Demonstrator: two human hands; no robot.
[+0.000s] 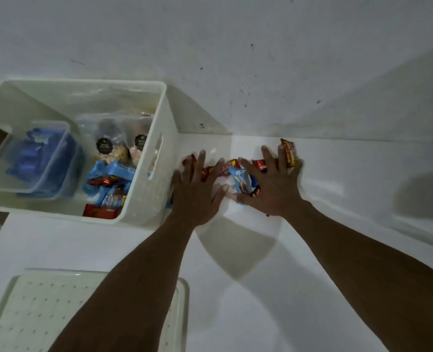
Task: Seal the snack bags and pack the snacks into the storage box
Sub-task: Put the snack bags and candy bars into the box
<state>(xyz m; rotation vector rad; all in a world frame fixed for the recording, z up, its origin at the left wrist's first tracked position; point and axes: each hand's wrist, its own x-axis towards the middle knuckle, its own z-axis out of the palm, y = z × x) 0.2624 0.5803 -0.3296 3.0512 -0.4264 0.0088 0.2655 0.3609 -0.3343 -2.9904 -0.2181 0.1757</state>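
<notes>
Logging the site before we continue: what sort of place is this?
Probably a home pantry counter: glossy white countertop, scuffed white wall, cream perforated plastic storage box holding snack packets.

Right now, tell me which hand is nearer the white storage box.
Left. The left hand presses snacks right beside the storage box wall; the right hand lies farther right, over the same snacks.

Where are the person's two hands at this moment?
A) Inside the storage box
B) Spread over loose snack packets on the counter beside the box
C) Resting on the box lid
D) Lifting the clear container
B: the left hand and right hand lie with fingers spread on the loose snack packets, right of the storage box.
</notes>
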